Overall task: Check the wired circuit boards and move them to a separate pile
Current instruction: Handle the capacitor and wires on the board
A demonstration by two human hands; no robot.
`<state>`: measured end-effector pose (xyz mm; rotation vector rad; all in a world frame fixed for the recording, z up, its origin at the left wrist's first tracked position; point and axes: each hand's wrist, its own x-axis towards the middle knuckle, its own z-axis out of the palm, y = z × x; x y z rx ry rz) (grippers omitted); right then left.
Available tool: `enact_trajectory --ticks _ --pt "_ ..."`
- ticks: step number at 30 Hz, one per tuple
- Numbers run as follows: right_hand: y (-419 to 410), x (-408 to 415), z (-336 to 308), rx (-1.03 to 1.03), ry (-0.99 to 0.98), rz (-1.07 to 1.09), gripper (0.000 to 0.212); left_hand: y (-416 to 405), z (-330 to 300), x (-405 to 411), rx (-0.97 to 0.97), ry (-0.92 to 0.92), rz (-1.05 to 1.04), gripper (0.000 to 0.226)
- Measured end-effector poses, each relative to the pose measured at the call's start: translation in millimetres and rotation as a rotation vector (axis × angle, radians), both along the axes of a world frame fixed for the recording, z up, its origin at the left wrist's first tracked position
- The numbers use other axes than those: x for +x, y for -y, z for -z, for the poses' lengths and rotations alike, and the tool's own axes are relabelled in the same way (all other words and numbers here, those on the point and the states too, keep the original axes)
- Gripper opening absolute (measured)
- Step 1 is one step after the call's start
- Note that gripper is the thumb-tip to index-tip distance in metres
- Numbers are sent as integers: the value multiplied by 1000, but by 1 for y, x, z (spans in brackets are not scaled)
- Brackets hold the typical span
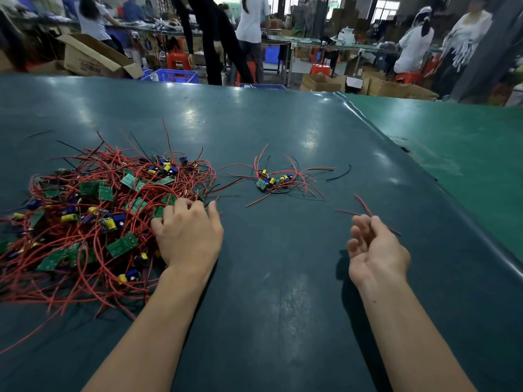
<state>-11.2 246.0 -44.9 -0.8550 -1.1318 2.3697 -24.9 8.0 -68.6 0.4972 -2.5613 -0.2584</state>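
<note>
Since the unchecked wired boards sit in one big tangle (85,219) at our left, our left hand (188,236) lies on its near edge, fingers curled into the red wires to fish out the next one (exact grip hidden). Our right hand (375,251) hovers relaxed, palm up, holding nothing, ready to take a board w/ wires over to the small checked pile (276,179) further back on the green mat (283,306).

A factory floor: long workbenches (311,41), workers on red stools (177,60), cardboard cartons (93,56), blue crates (177,75)
</note>
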Motion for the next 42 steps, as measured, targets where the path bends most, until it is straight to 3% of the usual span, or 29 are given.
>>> enact_trajectory --ticks 4,7,12,15,17,19,21,23,25,28,31,33,35,37,39,42 --pt "17 -3 8 296 -81 -75 23 7 1 -4 103 -64 56 29" --pt "27 -6 14 494 -120 -151 23 6 -2 -1 182 -244 104 22" --pt "35 -7 22 788 -118 -248 24 8 -3 6 101 -501 100 18" --pt "35 -6 24 877 -155 -266 22 10 -7 5 90 -743 241 17" --pt "41 -4 24 838 -246 -438 15 3 -8 8 60 -899 428 18" --pt "52 -3 25 777 -349 -701 33 -15 -8 12 20 -894 691 24" --pt "55 -4 26 887 -422 -809 60 -36 -4 15 -30 -796 921 26" --pt "50 -7 27 1050 -458 -759 58 -50 1 17 -75 -720 1062 24" --pt "47 -7 25 1132 -437 -663 38 -53 3 15 -85 -679 1114 22" --pt "47 -10 21 740 -356 -581 15 -48 6 16 -47 -550 995 32" --pt "42 -14 15 331 -293 -542 14 -36 8 15 31 -307 718 43" --pt "40 -15 13 176 -277 -553 15 -29 8 12 168 -180 664 42" --pt "37 -14 11 78 -285 -575 12 -26 8 11 209 -202 655 30" --pt "34 -14 7 -41 -323 -613 11 -23 9 10 82 -170 566 18" --pt "30 -13 5 -195 -373 -652 14 -19 7 7 74 -121 472 22" --pt "26 -13 5 -283 -389 -679 16 -22 3 8 61 -428 545 22"
